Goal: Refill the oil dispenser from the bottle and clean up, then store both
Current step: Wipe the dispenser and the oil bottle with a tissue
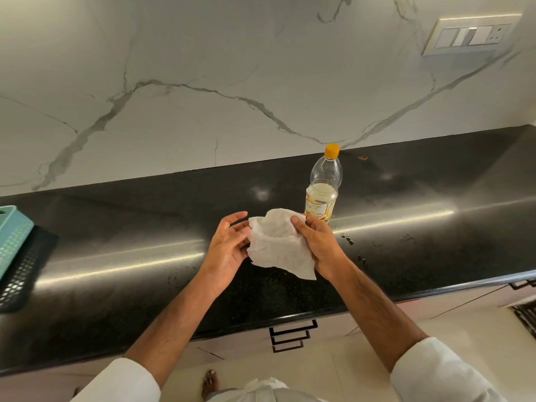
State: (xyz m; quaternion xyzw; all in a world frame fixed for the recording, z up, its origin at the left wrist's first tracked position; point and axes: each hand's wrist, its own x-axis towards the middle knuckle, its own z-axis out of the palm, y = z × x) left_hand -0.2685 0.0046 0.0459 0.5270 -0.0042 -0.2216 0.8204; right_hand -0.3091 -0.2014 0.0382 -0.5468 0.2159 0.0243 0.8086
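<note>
The right hand (316,245) pinches a crumpled white paper towel (280,246) at its top edge, thumb pressed on the front, and holds it up in the air over the black counter (145,227). The left hand (229,245) is open, fingers spread and a little bent, touching the towel's left edge. It does not grip anything.

The oil bottle (323,187) stands upright just past the right hand, a bit farther and to the right. Its long side points straight up, and its yellow cap (332,150) is on. It looks less than half full. The right hand is the closer one to it, so I think that hand would reach it first, but the towel fills it now.

A few small dark drops (348,239) sit on the counter to the right of the right hand. I think these need wiping. Nothing stands between the towel and the drops.

A blue basket (13,236) sits far to the left, well apart. The oil dispenser is not in view
</note>
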